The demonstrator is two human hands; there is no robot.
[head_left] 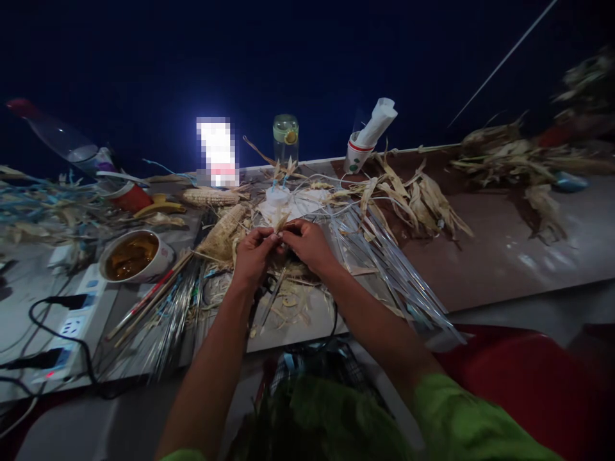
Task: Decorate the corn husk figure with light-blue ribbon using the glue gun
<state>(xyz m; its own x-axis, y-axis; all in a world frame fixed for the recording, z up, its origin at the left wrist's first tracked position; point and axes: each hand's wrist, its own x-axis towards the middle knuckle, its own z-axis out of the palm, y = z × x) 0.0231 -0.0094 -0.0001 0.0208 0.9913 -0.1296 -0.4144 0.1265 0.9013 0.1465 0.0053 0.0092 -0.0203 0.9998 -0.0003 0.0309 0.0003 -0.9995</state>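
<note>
My left hand (253, 254) and my right hand (310, 244) meet over the middle of the table. The fingertips of both are pinched on a small piece of dried corn husk (281, 223), whose pale end sticks up between them; its lower part is hidden by the fingers. Just beyond my hands stands a small white round container (277, 196) with husk tips and blue strands rising behind it. Left of my left hand lie a brownish corn cob (225, 229) and a paler cob (211, 196). Below my hands, husk scraps (291, 307) litter the table.
Thin clear rods (398, 269) lie to the right, near dried husks (423, 198). At left are a bowl of brown food (137, 257), a power strip (79, 326) with cords, and more rods (175, 320). A bottle (286, 141) and a paper cup (358, 153) stand behind.
</note>
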